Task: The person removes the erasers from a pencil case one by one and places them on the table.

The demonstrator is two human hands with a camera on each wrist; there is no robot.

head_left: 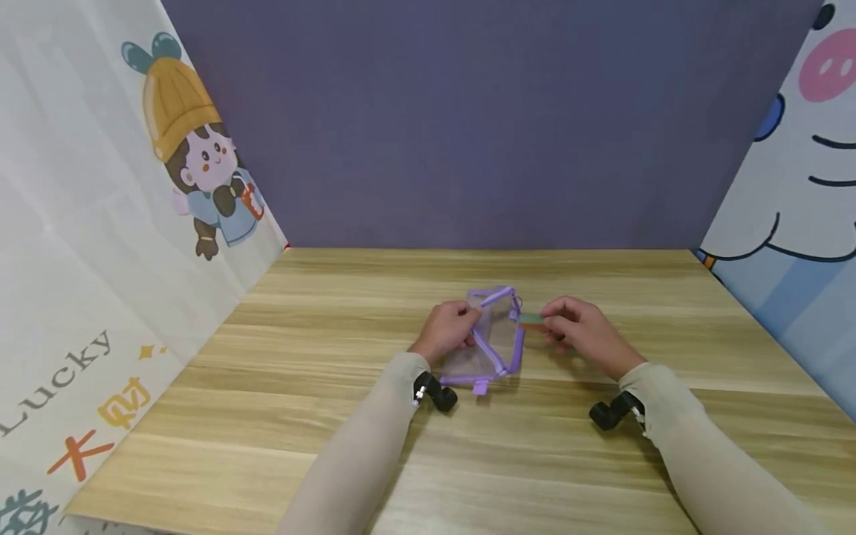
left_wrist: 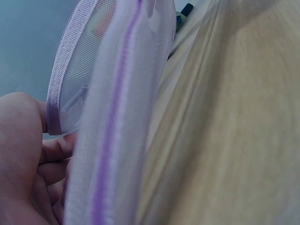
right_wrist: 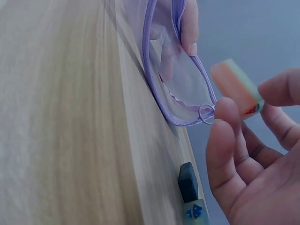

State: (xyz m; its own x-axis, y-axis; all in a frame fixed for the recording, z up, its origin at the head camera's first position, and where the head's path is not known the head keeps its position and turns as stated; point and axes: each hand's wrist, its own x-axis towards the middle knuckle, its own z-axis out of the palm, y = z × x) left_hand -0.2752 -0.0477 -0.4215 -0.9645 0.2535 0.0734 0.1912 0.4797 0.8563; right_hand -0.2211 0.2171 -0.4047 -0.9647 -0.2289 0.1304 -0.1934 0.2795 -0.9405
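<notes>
A purple-edged mesh zip pouch (head_left: 498, 327) lies on the table with its mouth spread towards the right. My left hand (head_left: 449, 327) pinches one edge of that mouth between thumb and fingers; in the left wrist view, the pale zip band (left_wrist: 117, 112) covers part of the fingers. My right hand (head_left: 582, 331) pinches a small orange-and-green block, like an eraser (right_wrist: 236, 86), between thumb and fingertips. The eraser is right at the pouch's mouth, close to the small ring (right_wrist: 206, 112) at the zip's end.
The wood-grain table (head_left: 267, 431) runs back to a plain purple-grey panel (head_left: 495, 126). Printed sheets hang at left and right. Beyond the pouch in the right wrist view lies a dark-capped thing (right_wrist: 188, 183) with a pale green, blue-marked body.
</notes>
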